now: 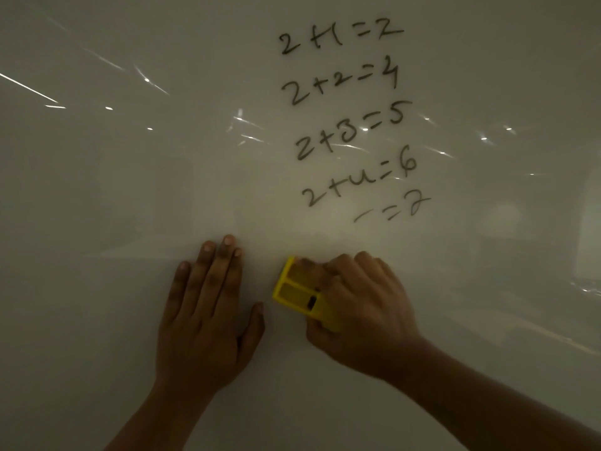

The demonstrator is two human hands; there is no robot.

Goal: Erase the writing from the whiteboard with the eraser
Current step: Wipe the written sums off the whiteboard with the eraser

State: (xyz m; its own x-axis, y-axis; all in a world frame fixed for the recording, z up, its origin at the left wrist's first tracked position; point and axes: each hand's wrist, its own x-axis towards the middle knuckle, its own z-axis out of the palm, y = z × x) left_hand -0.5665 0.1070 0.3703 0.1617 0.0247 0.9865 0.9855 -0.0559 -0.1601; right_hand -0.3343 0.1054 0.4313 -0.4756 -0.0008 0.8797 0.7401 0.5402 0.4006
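A whiteboard fills the whole view. Black handwritten sums run down its upper middle in several lines; the lowest line is partly wiped, leaving a stroke, "=" and one digit. My right hand grips a yellow eraser and presses it on the board just below the writing. My left hand lies flat on the board to the left of the eraser, fingers together, holding nothing.
Bright light streaks and glare spots reflect across the board's upper half. A smudged pale patch lies between the eraser and the lowest line. The scene is dim.
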